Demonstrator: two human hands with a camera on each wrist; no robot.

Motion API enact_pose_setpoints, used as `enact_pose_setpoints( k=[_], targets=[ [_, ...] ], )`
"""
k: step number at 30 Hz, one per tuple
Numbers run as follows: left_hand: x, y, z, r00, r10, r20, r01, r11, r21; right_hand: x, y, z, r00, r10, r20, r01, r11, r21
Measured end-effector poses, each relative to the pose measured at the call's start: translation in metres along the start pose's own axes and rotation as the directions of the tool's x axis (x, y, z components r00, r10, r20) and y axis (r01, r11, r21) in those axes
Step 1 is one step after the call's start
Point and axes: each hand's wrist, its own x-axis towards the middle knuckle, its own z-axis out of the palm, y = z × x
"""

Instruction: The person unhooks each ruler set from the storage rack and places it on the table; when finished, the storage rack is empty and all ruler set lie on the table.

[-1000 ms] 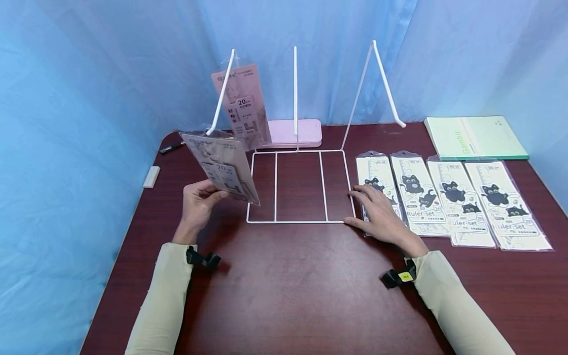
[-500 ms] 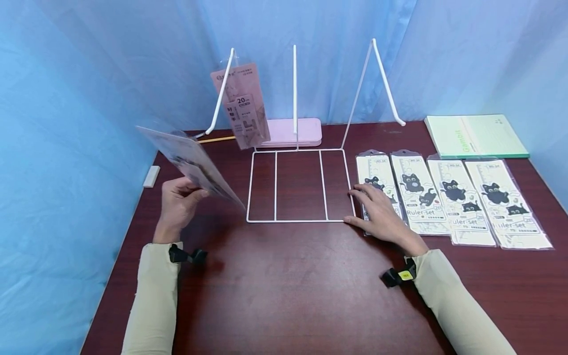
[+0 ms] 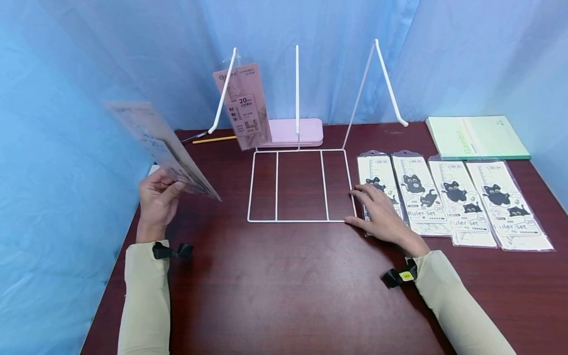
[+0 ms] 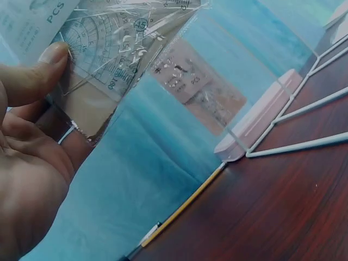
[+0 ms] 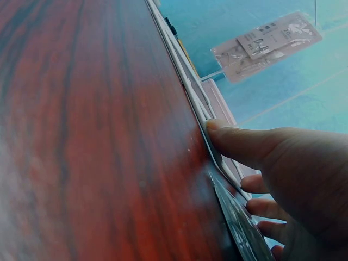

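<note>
My left hand (image 3: 159, 204) pinches the lower edge of a packaged ruler set (image 3: 159, 140), thumb in front, above the left side of the table. In the left wrist view a clear protractor (image 4: 103, 51) shows inside its plastic sleeve. Another pink-brown ruler set pack (image 3: 244, 111) hangs from the left hook of a white wire display rack (image 3: 277, 187). My right hand (image 3: 379, 212) rests on the rack's front right corner, fingers relaxed; in the right wrist view the thumb (image 5: 239, 141) touches the wire. Part of it overlaps the leftmost cat-print ruler set (image 3: 374, 172).
More cat-print ruler sets (image 3: 423, 195) lie in a row on the right of the table. Behind them is a green notebook (image 3: 479, 138). A pink case (image 3: 306, 132) sits behind the rack, a yellow pencil (image 3: 215, 139) to its left. Blue curtain (image 3: 328, 29) surrounds the table.
My left hand has carried the ruler set pack leftward, away from the rack's left hook, and the pack has turned. The right hand stays on the rack.
</note>
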Motion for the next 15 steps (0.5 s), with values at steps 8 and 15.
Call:
enact_pose_setpoints(
  k=[8, 15],
  targets=[
    [-0.005, -0.005, -0.016, 0.982, -0.143, -0.122, 0.147, 0.989, 0.025, 0.000, 0.000, 0.000, 1.000, 0.000, -0.002, 0.000, 1.000, 0.000],
    [-0.010, -0.012, -0.029, 0.914, -0.305, -0.269, 0.354, 0.922, 0.158, 0.000, 0.000, 0.000, 1.000, -0.003, -0.005, 0.003, 1.000, -0.002]
  ],
)
